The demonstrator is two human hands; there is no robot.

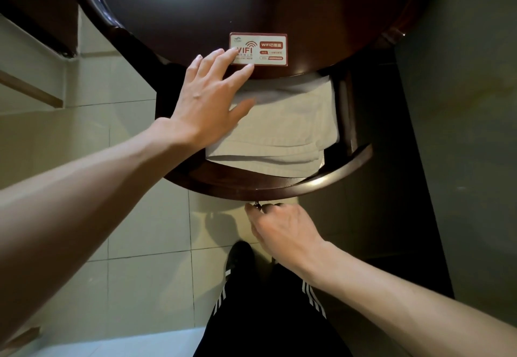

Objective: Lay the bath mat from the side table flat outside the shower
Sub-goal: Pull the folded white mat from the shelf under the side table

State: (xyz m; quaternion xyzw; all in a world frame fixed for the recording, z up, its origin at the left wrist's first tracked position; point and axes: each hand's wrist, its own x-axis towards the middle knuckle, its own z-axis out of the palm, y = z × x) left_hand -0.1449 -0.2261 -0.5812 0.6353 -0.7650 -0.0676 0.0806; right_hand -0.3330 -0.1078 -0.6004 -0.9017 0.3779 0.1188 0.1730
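A folded white bath mat [282,130] lies in the pulled-out drawer [279,186] of a dark round side table [251,1]. My left hand [209,96] reaches over the mat's left part with straight, spread fingers, their tips over the table's front edge and a WIFI card [265,49]. Below the drawer front, my right hand [279,228] pinches the small metal drawer knob [256,204] between thumb and fingers. The mat's far end is hidden under the tabletop.
Pale floor tiles [126,230] spread to the left and under me. A dark wall or cabinet panel [461,133] stands at the right. My dark trouser legs with white stripes [265,314] and a black shoe [239,256] are below the drawer.
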